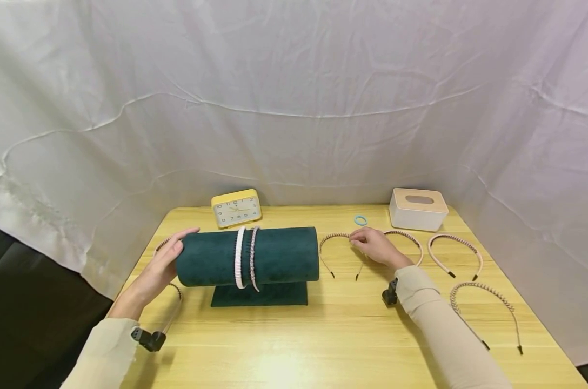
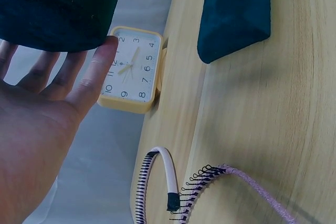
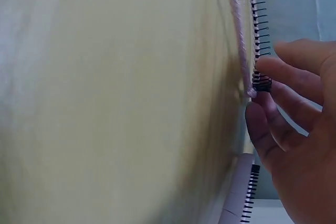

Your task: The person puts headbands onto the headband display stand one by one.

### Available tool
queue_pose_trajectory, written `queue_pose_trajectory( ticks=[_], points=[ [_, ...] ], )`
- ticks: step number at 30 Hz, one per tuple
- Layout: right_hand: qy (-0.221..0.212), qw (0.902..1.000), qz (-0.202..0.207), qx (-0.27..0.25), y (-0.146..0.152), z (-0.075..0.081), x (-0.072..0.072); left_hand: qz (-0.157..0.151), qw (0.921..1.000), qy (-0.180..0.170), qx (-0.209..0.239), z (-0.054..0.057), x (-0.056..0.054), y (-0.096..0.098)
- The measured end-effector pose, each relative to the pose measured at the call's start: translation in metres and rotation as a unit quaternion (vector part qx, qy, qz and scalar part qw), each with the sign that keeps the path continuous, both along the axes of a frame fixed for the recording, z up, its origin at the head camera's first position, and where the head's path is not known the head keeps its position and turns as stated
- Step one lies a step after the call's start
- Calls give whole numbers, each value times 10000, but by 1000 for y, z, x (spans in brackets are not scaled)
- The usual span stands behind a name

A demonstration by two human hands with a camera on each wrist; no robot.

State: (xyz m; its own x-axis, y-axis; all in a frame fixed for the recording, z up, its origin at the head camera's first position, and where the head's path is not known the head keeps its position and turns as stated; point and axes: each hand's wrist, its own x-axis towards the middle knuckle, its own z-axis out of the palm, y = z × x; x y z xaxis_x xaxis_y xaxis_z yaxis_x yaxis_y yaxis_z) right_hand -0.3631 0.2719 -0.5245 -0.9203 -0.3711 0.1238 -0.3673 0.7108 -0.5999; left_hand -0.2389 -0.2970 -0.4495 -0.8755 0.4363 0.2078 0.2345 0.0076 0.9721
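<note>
A dark green velvet headband stand (image 1: 279, 255), a padded roll on a base, carries a white headband (image 1: 239, 256) and a thin grey-lilac headband (image 1: 253, 258). At its left end rests my left hand (image 1: 160, 265), fingers extended against the roll; the left wrist view shows the fingertips partly hidden by it. My right hand (image 1: 375, 246) is at the top curve of a thin braided pink headband (image 1: 326, 237) lying right of the stand. In the right wrist view, bent fingers (image 3: 294, 77) and thumb sit around the curve of the toothed band, with no firm pinch visible.
Behind the stand is a yellow clock (image 1: 236, 209). A tissue box (image 1: 417, 209) and a small blue ring (image 1: 360, 220) lie at the back right. More headbands lie at right, including a padded one (image 1: 454, 237) and a braided one (image 1: 483, 286); others lie left, near my left forearm.
</note>
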Motion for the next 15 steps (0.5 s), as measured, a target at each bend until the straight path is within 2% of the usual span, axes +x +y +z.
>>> queue_pose_trajectory(
  ticks=[9,15],
  points=[
    [164,9997,103,-138,-2,10,5,-18,10000,26,16,0,0,0],
    [98,9998,95,-131,-1,15,11,-33,10000,21,8,1,0,1]
  ],
)
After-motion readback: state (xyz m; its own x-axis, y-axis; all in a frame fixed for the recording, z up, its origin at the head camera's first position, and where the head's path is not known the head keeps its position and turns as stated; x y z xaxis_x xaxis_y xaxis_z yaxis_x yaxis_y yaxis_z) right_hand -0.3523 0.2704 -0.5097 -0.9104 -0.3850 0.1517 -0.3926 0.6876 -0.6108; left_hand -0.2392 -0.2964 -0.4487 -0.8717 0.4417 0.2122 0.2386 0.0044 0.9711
